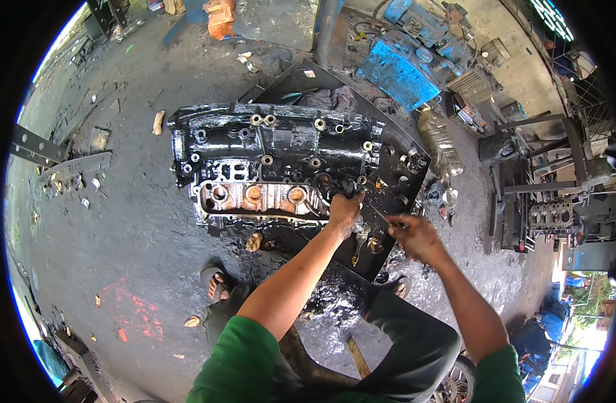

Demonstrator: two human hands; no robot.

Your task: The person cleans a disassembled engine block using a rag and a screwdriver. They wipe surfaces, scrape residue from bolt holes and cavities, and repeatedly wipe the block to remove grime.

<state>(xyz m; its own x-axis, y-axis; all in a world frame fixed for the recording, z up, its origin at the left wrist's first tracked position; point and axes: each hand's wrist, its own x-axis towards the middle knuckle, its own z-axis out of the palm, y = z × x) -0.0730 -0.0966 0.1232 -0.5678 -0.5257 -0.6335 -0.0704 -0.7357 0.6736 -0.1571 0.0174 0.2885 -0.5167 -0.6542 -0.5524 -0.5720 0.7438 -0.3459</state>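
Note:
A black, oily engine block [281,138] lies on its side in front of me, with a long opening that bares rusty, brownish rounds along its near side. My left hand [345,211] is closed at the block's right near corner, around a dark part that its fingers mostly hide. To the right of it, my right hand [418,238] grips a thin metal rod-like tool [380,215], which points up and left toward the left hand. Below the left hand, a small oily metal part [360,245] lies on the black sheet-like tray [373,267] under the block.
Ring-shaped and small metal parts [413,161] sit at the tray's right corner. Beyond are a blue metal box [398,74] and a rusty cylinder [439,138]. Dark rags [331,99] lie behind the block. Metal racks [556,154] stand at the right. My sandalled foot [217,282] is close by.

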